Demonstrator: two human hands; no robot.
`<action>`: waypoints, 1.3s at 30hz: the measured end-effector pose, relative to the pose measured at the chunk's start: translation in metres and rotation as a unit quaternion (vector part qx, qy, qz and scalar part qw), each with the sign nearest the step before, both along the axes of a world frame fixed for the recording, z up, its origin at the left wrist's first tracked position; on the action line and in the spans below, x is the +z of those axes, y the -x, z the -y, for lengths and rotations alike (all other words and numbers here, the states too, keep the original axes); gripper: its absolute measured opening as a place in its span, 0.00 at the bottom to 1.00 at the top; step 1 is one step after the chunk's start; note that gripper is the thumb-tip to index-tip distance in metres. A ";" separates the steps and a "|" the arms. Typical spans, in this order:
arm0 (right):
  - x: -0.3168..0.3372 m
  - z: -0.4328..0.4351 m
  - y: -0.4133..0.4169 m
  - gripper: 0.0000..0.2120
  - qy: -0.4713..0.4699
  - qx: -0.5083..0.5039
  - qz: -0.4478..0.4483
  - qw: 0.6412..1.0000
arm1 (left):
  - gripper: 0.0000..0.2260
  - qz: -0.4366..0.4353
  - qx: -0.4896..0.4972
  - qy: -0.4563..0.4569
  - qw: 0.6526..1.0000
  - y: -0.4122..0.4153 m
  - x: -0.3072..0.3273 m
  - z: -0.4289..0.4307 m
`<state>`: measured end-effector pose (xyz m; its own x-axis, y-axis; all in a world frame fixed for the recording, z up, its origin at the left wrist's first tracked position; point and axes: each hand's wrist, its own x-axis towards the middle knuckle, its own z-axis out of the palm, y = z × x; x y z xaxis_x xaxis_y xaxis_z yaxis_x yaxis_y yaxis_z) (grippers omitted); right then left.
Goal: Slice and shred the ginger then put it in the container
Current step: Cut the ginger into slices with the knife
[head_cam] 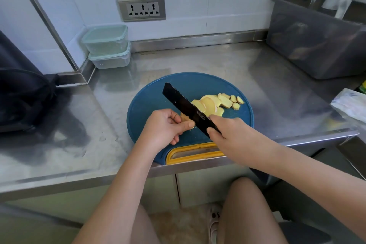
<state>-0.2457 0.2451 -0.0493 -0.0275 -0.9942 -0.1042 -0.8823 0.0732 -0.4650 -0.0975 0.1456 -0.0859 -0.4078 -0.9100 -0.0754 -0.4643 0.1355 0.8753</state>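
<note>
The left hand curls its fingers and thumb round a small ginger stub, pinching it low at the cutting board. The right hand grips the knife with its thumb on the black blade. The blade's long axis runs diagonally away from this hand, forward and to its left. The stub sits just beside the blade's left face, nearest the left hand. The ginger slices lie fanned on the blade's other side, just ahead of the right hand, probably next for shredding. The stacked containers stand well beyond the left hand, forward-left.
</note>
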 end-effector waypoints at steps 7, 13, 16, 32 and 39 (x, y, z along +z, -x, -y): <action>0.002 0.014 -0.002 0.09 -0.045 -0.017 0.045 0.998 | 0.13 -0.009 -0.003 -0.007 1.000 0.001 -0.001 0.001; 0.009 0.021 0.000 0.09 -0.109 -0.032 0.097 0.989 | 0.12 -0.023 -0.003 -0.017 1.000 0.000 0.000 0.001; 0.009 0.021 0.002 0.10 -0.122 -0.030 0.114 0.986 | 0.12 -0.024 -0.004 -0.026 0.999 0.000 0.001 0.001; 0.005 0.022 -0.013 0.08 -0.123 -0.056 0.114 0.984 | 0.12 -0.021 -0.003 -0.013 1.000 0.000 -0.001 0.001; 0.002 0.031 -0.020 0.14 -0.050 -0.058 0.081 0.994 | 0.12 -0.010 0.004 -0.009 1.000 -0.001 0.000 0.001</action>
